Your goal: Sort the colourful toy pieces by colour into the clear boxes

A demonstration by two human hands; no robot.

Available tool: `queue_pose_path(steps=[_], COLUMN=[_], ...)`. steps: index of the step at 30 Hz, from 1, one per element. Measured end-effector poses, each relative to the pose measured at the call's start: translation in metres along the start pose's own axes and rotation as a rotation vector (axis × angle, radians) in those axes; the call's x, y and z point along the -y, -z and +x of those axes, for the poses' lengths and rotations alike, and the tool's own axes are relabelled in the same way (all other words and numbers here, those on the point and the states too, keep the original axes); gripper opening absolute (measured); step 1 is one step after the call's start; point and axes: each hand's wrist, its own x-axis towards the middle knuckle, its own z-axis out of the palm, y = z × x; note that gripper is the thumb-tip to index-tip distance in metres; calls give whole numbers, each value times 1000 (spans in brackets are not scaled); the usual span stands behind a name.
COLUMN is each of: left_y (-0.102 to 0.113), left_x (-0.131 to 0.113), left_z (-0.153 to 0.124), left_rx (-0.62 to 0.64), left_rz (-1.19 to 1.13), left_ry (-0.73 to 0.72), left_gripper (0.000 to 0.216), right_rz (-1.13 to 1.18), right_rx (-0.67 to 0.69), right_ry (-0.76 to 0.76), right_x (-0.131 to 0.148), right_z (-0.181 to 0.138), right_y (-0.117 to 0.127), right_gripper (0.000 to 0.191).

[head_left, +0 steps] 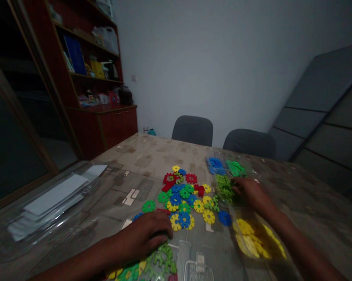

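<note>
A heap of flat plastic gear-shaped pieces [184,195] in yellow, blue, green and red lies in the middle of the table. My left hand [148,234] rests on the table with fingers curled, beside joined green pieces [161,259] at the near edge. My right hand [249,192] reaches into a clear tray [240,210], its fingers closed at the light green pieces [224,187]. The tray also holds blue pieces [215,164], dark green pieces [235,168] and yellow pieces [252,238] in separate compartments.
The table [152,160] has a patterned cover. A clear plastic lid with white sheets [56,199] lies at the left. Two grey chairs [192,130] stand at the far side. A red-brown shelf cabinet [91,78] fills the left wall.
</note>
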Motion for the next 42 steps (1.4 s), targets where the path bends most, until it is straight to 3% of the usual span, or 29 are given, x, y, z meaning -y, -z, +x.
queue_pose_path(steps=[6,10,17,28,34,42], left_y=[0,2,2,2,2,2], left_x=[2,-2,-4,-3,-2,-3], left_z=[1,2,3,3,3,4], left_rx=[3,-4,-7,5,1,8], left_rz=[4,11,-6,13,3,10], left_ry=[-9,-7,-26,-5,-12,-13], left_gripper=[14,14,14,13,13,16], right_rz=[-72,-120,-164,-10,97,146], right_rx=[-21,2,7,-31,16,74], right_ry=[-146,-199,-141,-165,-123,-46], right_x=[-4,-9,-12,-35,-24,-8], right_z=[4,3,5,10,10,7], right_y=[-1,-1,3,11,1,8], right_gripper=[33,27,31,22,18,24])
